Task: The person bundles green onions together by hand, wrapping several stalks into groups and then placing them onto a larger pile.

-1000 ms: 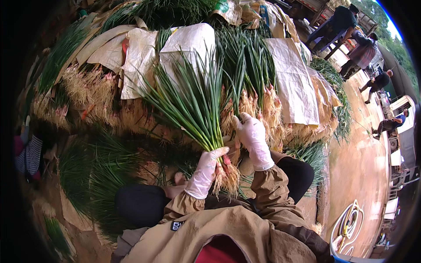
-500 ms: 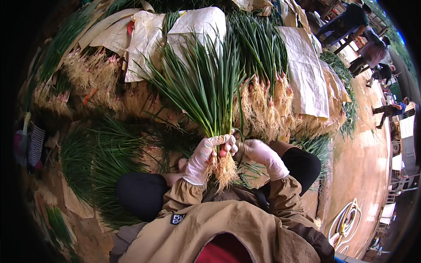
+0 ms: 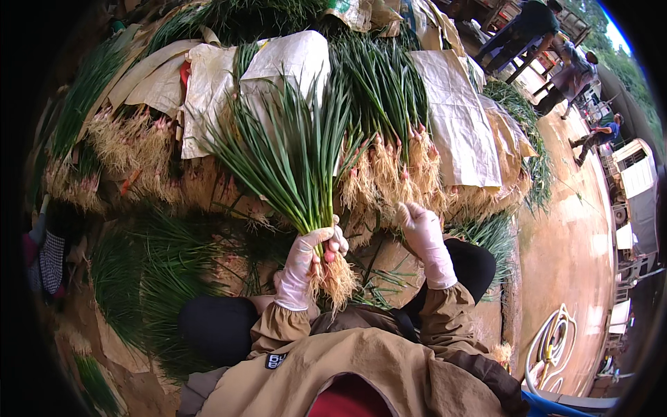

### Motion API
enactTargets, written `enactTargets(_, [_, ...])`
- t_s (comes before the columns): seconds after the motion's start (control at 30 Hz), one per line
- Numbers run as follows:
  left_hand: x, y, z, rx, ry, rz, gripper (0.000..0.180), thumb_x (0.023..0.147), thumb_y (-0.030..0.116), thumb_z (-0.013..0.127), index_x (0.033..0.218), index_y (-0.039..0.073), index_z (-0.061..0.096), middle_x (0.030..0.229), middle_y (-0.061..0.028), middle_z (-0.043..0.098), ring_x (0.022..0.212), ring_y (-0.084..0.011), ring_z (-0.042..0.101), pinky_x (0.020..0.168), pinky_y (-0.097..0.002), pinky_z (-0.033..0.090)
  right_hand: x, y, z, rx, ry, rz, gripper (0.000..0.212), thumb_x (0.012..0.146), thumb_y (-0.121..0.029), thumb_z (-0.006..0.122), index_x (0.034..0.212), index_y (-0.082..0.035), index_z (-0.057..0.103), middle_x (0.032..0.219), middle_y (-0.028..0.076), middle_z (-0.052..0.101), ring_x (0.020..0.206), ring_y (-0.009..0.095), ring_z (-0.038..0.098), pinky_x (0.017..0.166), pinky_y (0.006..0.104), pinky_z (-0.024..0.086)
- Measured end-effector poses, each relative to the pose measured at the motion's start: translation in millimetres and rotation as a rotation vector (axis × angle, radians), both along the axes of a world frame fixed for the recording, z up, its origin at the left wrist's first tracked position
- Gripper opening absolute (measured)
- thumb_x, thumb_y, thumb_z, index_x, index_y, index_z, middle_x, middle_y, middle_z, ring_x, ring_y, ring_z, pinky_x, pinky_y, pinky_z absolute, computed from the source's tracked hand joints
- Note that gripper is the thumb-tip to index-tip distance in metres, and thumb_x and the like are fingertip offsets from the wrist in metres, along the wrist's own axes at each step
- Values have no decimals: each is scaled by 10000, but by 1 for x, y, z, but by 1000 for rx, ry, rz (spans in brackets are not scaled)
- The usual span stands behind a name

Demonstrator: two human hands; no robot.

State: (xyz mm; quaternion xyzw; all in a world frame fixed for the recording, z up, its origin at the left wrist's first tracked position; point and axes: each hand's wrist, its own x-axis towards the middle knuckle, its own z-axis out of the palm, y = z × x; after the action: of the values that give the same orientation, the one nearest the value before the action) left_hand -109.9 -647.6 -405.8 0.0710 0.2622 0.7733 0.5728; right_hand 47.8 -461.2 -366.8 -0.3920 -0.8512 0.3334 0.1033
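My left hand [image 3: 310,263], in a pale glove, is closed around a bunch of green garlic [image 3: 299,177] just above its bulbs. The long green leaves fan up and away from me, while pinkish bulbs and straw-coloured roots [image 3: 335,281] hang below the fingers. Apart from the bunch, my right hand [image 3: 422,235], gloved too, is raised over my right knee. Its fingers are curled in; whatever they may hold is hidden. More garlic [image 3: 399,94] lies in a stack ahead, roots toward me.
Pale sheets [image 3: 455,115] cover parts of the stack. Loose garlic [image 3: 174,271] lies on the ground at my left. A coiled hose [image 3: 552,347] rests on the wet floor [image 3: 570,250] to the right. Several people [image 3: 521,35] are at the far right.
My right hand has left the bunch and moved right and slightly up. My left hand still grips the bunch. The whole view has shifted a little.
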Motion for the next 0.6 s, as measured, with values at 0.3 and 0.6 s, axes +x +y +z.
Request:
enactTargets(0.3, [8,12,20,-142,119,-149,284,873,112,604,1131,3,554,694,-51,592,614,-174,581,706,-338,491,-66,91,63,177,-60,-198,269,934,-322,572,957,-86,700,727,21,704,570,104,633,589,279,518])
enactTargets(0.6, [27,14,27,-366,76,-242,146,886,166,625,945,32,627,757,-78,653,529,-105,586,419,-195,422,-44,-38,25,-133,140,28,171,947,-185,573,967,-28,638,825,49,683,658,108,598,599,279,493])
